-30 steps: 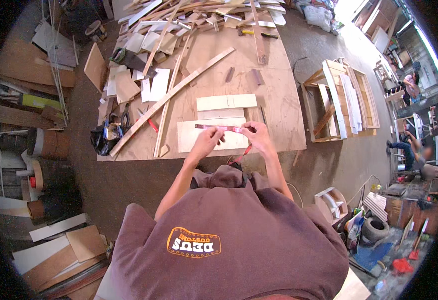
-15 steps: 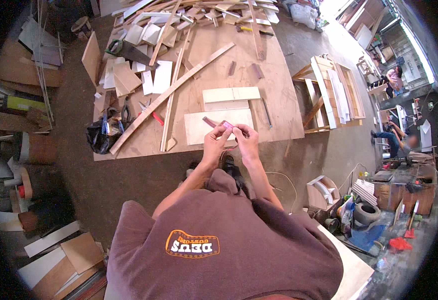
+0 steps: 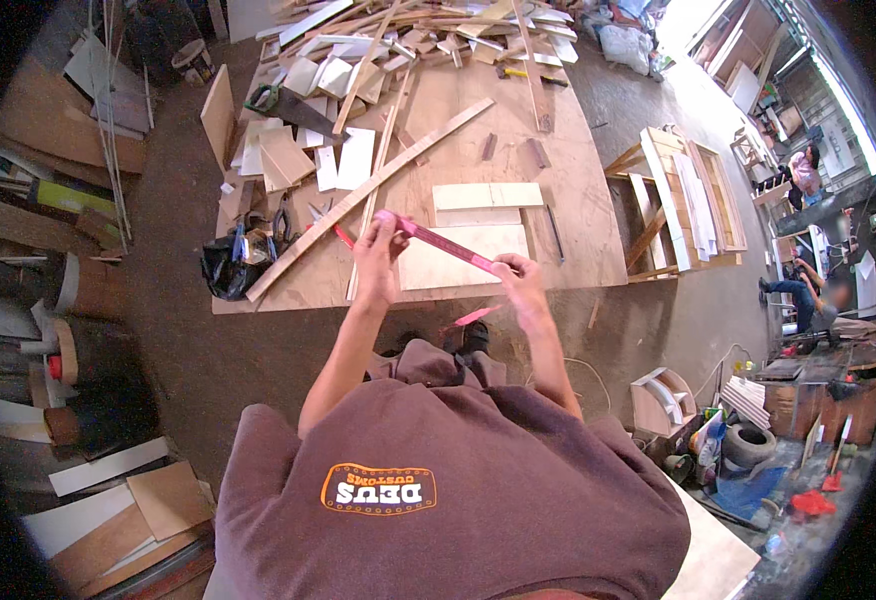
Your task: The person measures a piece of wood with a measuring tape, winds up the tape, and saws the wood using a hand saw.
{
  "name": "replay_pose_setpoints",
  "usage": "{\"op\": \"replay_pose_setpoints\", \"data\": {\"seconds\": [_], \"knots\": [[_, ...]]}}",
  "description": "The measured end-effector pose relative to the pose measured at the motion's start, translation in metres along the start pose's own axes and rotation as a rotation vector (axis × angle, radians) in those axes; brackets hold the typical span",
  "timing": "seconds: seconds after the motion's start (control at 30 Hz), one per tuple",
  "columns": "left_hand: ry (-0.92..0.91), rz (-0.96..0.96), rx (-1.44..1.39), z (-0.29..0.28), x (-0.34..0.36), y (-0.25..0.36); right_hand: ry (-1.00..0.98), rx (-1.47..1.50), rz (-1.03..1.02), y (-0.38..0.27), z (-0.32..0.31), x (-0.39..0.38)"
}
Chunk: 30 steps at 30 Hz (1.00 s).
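A narrow pink tape (image 3: 450, 246) with small dark marks, resembling a soft measuring tape, is stretched taut between my hands over the near edge of the worktable. My left hand (image 3: 378, 262) pinches its upper left end, where more pink shows at the fingertips. Lower and to the right, my right hand (image 3: 524, 287) pinches the tape between thumb and fingers. A loose pink tail (image 3: 475, 317) hangs below the right hand. Beneath the tape lies a pale wooden board (image 3: 498, 242), partly covered by my left hand. A narrower pale board (image 3: 488, 195) lies just beyond it.
Long wooden strips (image 3: 408, 165) cross the worktable (image 3: 578, 230). Left of them are pliers (image 3: 282, 222), a black bag (image 3: 228, 275) and a handsaw (image 3: 293, 108). Offcuts (image 3: 418, 50) pile up at the far end, near a hammer (image 3: 533, 77). A wooden frame (image 3: 673, 200) stands right.
My hands have moved apart, the left going left and up, the right slightly right. The tape, bunched between them before, is now drawn out straight. The view has shifted slightly.
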<state>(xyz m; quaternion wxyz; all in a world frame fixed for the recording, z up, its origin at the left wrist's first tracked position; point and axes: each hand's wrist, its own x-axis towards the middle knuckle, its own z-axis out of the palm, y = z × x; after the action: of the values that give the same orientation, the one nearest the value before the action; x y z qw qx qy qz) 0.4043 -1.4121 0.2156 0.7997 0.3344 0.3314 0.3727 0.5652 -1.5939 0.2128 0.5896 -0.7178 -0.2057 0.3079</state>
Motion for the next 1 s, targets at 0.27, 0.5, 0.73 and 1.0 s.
{"op": "replay_pose_setpoints", "data": {"seconds": [0.27,0.5,0.73,1.0], "knots": [[0.082,0.041,-0.17,-0.042,0.014,0.017,-0.024,-0.334,-0.051,-0.019,-0.083,0.014],[0.05,0.007,0.168,-0.044,0.027,-0.015,0.139,-0.436,-0.015,-0.014,-0.117,0.024],[0.007,-0.025,0.546,-0.021,0.046,-0.049,0.271,-0.671,0.007,-0.049,-0.142,0.053],[0.133,-0.045,0.369,0.031,0.079,-0.084,0.172,-0.809,-0.187,-0.057,-0.188,0.159]]}}
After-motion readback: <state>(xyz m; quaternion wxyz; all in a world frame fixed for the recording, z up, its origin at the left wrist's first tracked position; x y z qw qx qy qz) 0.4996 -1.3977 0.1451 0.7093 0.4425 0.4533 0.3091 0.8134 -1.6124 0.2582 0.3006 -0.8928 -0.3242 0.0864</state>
